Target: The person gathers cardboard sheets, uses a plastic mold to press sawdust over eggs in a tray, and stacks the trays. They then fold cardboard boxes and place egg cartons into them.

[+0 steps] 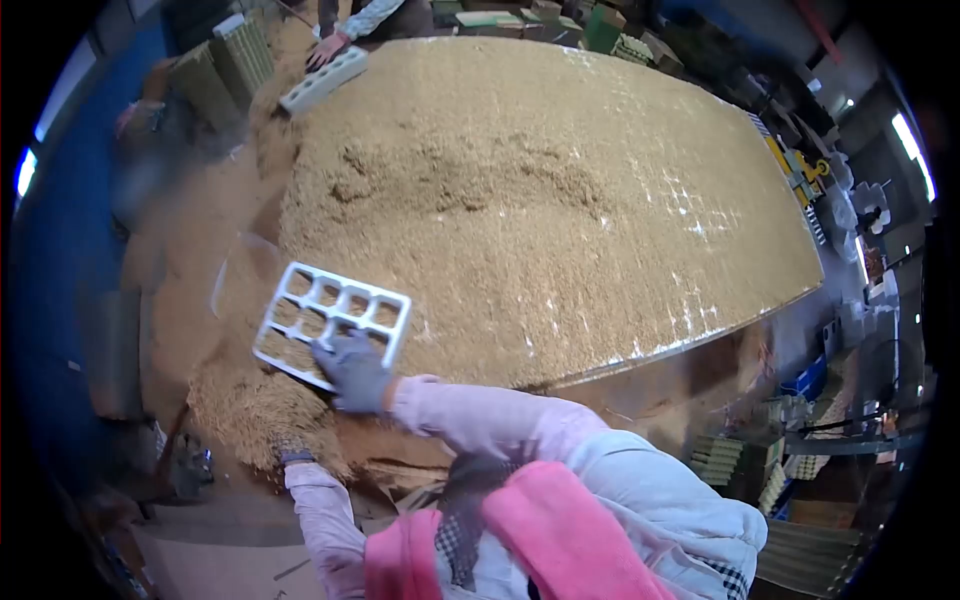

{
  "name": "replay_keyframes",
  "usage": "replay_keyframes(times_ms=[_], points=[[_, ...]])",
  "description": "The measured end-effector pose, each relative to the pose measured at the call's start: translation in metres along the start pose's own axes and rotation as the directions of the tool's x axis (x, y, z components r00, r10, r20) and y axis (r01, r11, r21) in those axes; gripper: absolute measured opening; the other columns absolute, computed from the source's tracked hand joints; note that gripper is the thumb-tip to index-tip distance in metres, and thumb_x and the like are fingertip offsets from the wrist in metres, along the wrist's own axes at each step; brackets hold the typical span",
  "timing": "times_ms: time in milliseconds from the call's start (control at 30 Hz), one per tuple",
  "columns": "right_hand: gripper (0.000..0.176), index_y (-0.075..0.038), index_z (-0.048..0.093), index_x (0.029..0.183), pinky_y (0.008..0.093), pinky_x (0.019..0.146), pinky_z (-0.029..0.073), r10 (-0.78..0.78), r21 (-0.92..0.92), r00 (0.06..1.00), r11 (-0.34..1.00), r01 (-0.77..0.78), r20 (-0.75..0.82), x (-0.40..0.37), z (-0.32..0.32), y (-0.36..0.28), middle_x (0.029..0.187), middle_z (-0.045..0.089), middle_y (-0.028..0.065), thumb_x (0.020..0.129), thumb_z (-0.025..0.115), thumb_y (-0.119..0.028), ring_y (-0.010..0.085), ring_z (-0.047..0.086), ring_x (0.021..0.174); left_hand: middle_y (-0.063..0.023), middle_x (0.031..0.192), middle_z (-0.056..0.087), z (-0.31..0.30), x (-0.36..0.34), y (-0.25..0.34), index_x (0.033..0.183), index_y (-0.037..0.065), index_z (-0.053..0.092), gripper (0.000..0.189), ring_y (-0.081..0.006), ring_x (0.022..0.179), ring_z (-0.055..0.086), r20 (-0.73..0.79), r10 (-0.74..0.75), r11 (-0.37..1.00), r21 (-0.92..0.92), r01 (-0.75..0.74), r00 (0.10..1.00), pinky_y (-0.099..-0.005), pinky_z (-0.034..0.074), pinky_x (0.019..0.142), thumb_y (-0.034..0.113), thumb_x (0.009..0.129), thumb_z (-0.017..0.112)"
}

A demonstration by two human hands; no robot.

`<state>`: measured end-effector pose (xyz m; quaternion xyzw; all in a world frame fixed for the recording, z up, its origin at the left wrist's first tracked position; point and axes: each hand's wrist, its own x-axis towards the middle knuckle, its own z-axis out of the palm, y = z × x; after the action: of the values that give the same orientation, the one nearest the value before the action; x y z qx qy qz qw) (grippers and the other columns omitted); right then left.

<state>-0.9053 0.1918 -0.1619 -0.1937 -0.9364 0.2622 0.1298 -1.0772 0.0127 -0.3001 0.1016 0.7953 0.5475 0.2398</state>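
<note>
Gridded white tray (pixel 345 285), coarse granules (pixel 490 285)

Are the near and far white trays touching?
Apart. The head view shows a broad stretch of loose brown material between the near white tray and the far white tray.

Gloved right hand (pixel 357 374) stretches forward, palm down; left hand (pixel 289 447) sits lower, fingers obscured

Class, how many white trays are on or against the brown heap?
2: the near tray at the right hand, the far tray beside another person's hand. Others may be hidden in the heap.
</note>
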Motion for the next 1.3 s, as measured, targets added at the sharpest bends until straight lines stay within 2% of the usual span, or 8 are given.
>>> replay_keyframes(times_ms=[200, 267, 300, 433, 900, 1033, 1133, 1300], points=[[0.059, 0.000, 0.051, 0.114, 0.0433, 0.079, 0.044, 0.183, -0.228, 0.826, 0.909, -0.348, -0.533, -0.142, -0.151, 0.153, 0.103, 0.055, 0.0207, 0.069, 0.070, -0.034, 0.0368, 0.055, 0.089, -0.0190, 0.130, 0.043, 0.061, -0.006, 0.076, 0.136, 0.004, 0.032, 0.077, -0.0329, 0.120, 0.040, 0.047, 0.423, 0.616, 0.718, -0.325, 0.905, -0.0411, 0.031, 0.102, 0.047, 0.079, 0.060], [0.063, 0.003, 0.051, 0.109, 0.0443, 0.076, 0.045, 0.200, -0.392, 0.648, 0.654, -0.647, -0.735, -0.207, -0.187, 0.273, 0.103, 0.056, 0.0224, 0.070, 0.069, -0.043, 0.0381, 0.056, 0.089, -0.0203, 0.128, 0.046, 0.084, -0.010, 0.092, 0.136, 0.005, 0.034, 0.079, -0.0352, 0.118, 0.042, 0.063, 0.471, 0.462, 0.832, -0.307, 0.880, -0.0431, 0.033, 0.101, 0.047, 0.076, 0.063], [0.068, 0.004, 0.051, 0.110, 0.0432, 0.075, 0.046, 0.764, -0.077, 0.369, 0.390, -0.918, -0.529, -0.214, -0.238, 0.274, 0.096, 0.060, 0.0230, 0.068, 0.070, -0.046, 0.0369, 0.059, 0.087, -0.0209, 0.126, 0.047, 0.091, -0.007, 0.091, 0.135, 0.006, 0.034, 0.080, -0.0363, 0.117, 0.043, 0.029, 0.474, 0.446, 0.854, -0.268, 0.880, -0.0441, 0.033, 0.100, 0.048, 0.075, 0.065], [0.081, 0.009, 0.046, 0.118, 0.0401, 0.085, 0.045, 0.701, 0.049, -0.025, 0.014, -0.999, -0.713, -0.246, -0.274, 0.418, 0.092, 0.063, 0.0237, 0.062, 0.071, -0.044, 0.0364, 0.059, 0.093, -0.0196, 0.132, 0.042, 0.094, -0.007, 0.085, 0.135, 0.008, 0.036, 0.079, -0.0376, 0.119, 0.040, -0.021, 0.402, 0.501, 0.842, -0.200, 0.915, -0.0479, 0.031, 0.101, 0.048, 0.073, 0.065], [0.069, -0.002, 0.036, 0.125, 0.0447, 0.083, 0.043, 0.414, -0.255, 0.884, 0.850, -0.461, -0.218, 0.141, -0.136, 0.234, 0.101, 0.058, 0.0249, 0.065, 0.059, -0.026, 0.0378, 0.058, 0.091, -0.0181, 0.129, 0.045, 0.105, -0.012, 0.096, 0.130, 0.007, 0.042, 0.072, -0.0375, 0.116, 0.041, -0.132, 0.432, 0.476, 0.873, -0.102, 0.892, -0.0489, 0.032, 0.097, 0.045, 0.073, 0.065], [0.075, -0.002, 0.033, 0.131, 0.0457, 0.087, 0.042, 0.275, -0.294, 0.956, 0.927, -0.234, 0.106, 0.142, -0.082, 0.136, 0.103, 0.057, 0.0234, 0.067, 0.060, -0.029, 0.0383, 0.057, 0.093, -0.0186, 0.128, 0.047, 0.094, -0.006, 0.078, 0.127, 0.007, 0.045, 0.067, -0.0356, 0.116, 0.043, -0.097, 0.392, 0.568, 0.808, -0.158, 0.915, -0.0499, 0.032, 0.097, 0.044, 0.074, 0.064], [0.072, -0.004, 0.040, 0.126, 0.0473, 0.093, 0.038, 0.021, -0.078, 0.996, 0.997, -0.028, -0.089, 0.100, -0.068, 0.116, 0.112, 0.052, 0.0235, 0.066, 0.065, -0.036, 0.0380, 0.050, 0.105, -0.0123, 0.120, 0.056, 0.064, 0.030, 0.048, 0.119, 0.015, 0.057, 0.042, -0.0308, 0.109, 0.053, 0.238, -0.042, -0.052, 0.969, -0.240, 0.970, -0.0440, 0.036, 0.095, 0.033, 0.081, 0.055], [0.050, -0.004, 0.056, 0.104, 0.0398, 0.067, 0.047, 0.382, -0.272, 0.722, 0.744, -0.610, -0.576, -0.017, -0.172, 0.219, 0.093, 0.057, 0.0158, 0.075, 0.065, -0.043, 0.0282, 0.058, 0.084, -0.0084, 0.133, 0.043, 0.000, 0.053, -0.001, 0.130, 0.011, 0.043, 0.042, -0.0253, 0.121, 0.042, 0.292, -0.312, -0.098, 0.937, -0.336, 0.904, -0.0423, 0.031, 0.101, 0.023, 0.090, 0.042]])
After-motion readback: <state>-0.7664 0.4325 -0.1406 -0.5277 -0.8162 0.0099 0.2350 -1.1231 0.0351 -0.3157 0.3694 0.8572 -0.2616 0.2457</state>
